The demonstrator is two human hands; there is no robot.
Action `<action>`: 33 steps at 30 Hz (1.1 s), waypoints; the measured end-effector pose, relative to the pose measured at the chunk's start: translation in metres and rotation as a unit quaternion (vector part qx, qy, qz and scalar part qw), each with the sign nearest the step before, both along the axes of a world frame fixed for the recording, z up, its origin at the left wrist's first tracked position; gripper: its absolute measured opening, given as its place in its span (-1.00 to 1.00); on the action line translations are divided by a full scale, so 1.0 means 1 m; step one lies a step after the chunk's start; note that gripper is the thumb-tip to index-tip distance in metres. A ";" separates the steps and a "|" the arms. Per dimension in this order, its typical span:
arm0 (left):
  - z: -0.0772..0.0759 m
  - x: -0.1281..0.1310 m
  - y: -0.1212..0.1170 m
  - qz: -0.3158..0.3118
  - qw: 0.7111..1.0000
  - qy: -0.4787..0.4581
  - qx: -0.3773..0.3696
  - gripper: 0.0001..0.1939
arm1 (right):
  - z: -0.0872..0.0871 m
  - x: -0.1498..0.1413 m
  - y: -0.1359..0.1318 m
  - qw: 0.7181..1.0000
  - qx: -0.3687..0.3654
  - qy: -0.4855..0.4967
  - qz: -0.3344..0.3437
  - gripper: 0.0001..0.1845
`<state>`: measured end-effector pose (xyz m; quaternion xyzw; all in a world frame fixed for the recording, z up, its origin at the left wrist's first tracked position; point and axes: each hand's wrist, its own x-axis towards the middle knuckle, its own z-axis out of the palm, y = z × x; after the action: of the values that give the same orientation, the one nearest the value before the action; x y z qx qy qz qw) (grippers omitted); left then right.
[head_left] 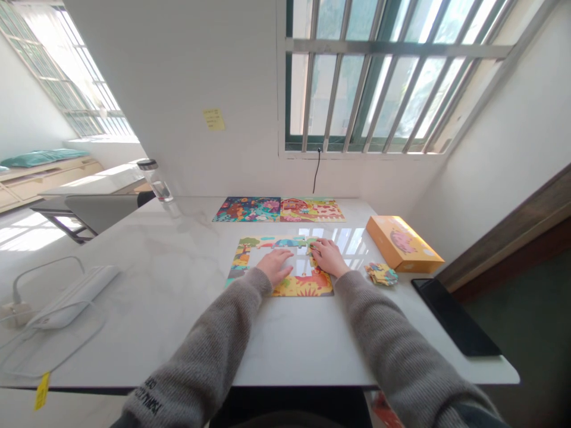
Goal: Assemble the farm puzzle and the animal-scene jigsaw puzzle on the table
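Note:
A jigsaw puzzle (pixel 307 288) lies flat on the white table, its colourful border joined around a bare middle. Over that open middle my left hand (pixel 275 265) rests with its fingers spread and nothing in them. My right hand (pixel 329 257) is at the puzzle's upper right corner, fingertips bent down onto the border pieces there. Whether a loose piece is under those fingers is hidden. To the right sits a small pile of puzzle pieces (pixel 382 274), apart from both hands.
An orange box (pixel 404 244) and a black tablet-like slab (pixel 455 316) lie on the right. Behind are a dark picture puzzle (pixel 247 209) and a farm picture puzzle (pixel 312 210). A glass bottle (pixel 156 181) stands back left; a white power strip (pixel 75 297) with cables lies left.

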<state>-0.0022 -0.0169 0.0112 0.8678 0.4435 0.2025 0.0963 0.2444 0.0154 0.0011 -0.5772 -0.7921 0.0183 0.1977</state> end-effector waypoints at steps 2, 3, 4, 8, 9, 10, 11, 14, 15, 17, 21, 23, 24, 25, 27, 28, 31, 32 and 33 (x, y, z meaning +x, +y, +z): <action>0.005 0.007 0.011 0.003 1.000 0.020 -0.002 -0.53 | -0.002 -0.001 -0.002 1.000 0.016 -0.002 0.006 -0.62; 0.007 0.011 0.018 0.012 0.999 0.029 -0.001 -0.52 | -0.002 -0.001 -0.002 1.000 0.023 -0.006 0.008 -0.62; 0.008 0.016 0.025 0.025 0.999 0.038 0.000 -0.51 | -0.002 -0.002 -0.003 0.999 0.029 -0.010 0.010 -0.62; 0.006 0.031 0.048 0.052 0.995 0.081 -0.012 -0.46 | -0.002 -0.003 -0.005 0.999 0.044 -0.024 0.019 -0.63; 0.006 0.034 0.052 0.053 0.994 0.091 -0.018 -0.45 | -0.002 -0.003 -0.005 0.998 0.047 -0.025 0.021 -0.63; 0.005 0.037 0.055 0.054 0.993 0.101 -0.023 -0.43 | -0.002 -0.003 -0.005 0.998 0.050 -0.025 0.023 -0.63; 0.005 0.039 0.058 0.056 0.992 0.110 -0.028 -0.42 | -0.002 -0.003 -0.005 0.998 0.053 -0.024 0.025 -0.63; 0.005 0.042 0.064 0.064 0.989 0.129 -0.038 -0.40 | -0.002 -0.003 -0.006 0.998 0.055 -0.022 0.028 -0.64; 0.005 0.043 0.065 0.068 0.988 0.133 -0.041 -0.39 | -0.002 -0.003 -0.006 0.998 0.054 -0.021 0.028 -0.64; 0.003 0.043 0.066 0.075 0.986 0.138 -0.052 -0.38 | -0.002 -0.003 -0.006 0.998 0.054 -0.019 0.027 -0.64; -0.004 0.044 0.062 0.085 0.984 0.144 -0.066 -0.35 | -0.003 -0.003 -0.006 0.998 0.057 -0.014 0.029 -0.64; -0.006 0.044 0.059 0.085 0.984 0.148 -0.059 -0.36 | -0.003 -0.004 -0.006 0.998 0.057 -0.011 0.030 -0.63; -0.006 0.044 0.059 0.084 0.984 0.150 -0.056 -0.37 | -0.003 -0.004 -0.006 0.998 0.057 -0.010 0.030 -0.63; -0.006 0.044 0.058 0.083 0.984 0.151 -0.054 -0.38 | -0.003 -0.005 -0.007 0.998 0.056 -0.010 0.029 -0.63; -0.005 0.043 0.058 0.080 0.984 0.150 -0.053 -0.40 | -0.002 -0.006 -0.007 0.998 0.054 -0.011 0.027 -0.63; -0.005 0.043 0.058 0.079 0.984 0.149 -0.052 -0.41 | -0.002 -0.006 -0.008 0.998 0.053 -0.012 0.026 -0.63; -0.004 0.042 0.058 0.077 0.984 0.150 -0.052 -0.42 | -0.001 -0.007 -0.008 0.998 0.052 -0.013 0.026 -0.64; -0.003 0.042 0.058 0.077 0.984 0.152 -0.053 -0.42 | -0.001 -0.007 -0.008 0.998 0.053 -0.014 0.028 -0.64; -0.003 0.042 0.058 0.076 0.984 0.153 -0.055 -0.42 | -0.002 -0.007 -0.008 0.998 0.054 -0.014 0.031 -0.64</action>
<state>0.0403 0.0413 0.0080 0.8455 0.5284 0.0493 0.0587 0.2372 0.0079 -0.0005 -0.5410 -0.8122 -0.0261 0.2168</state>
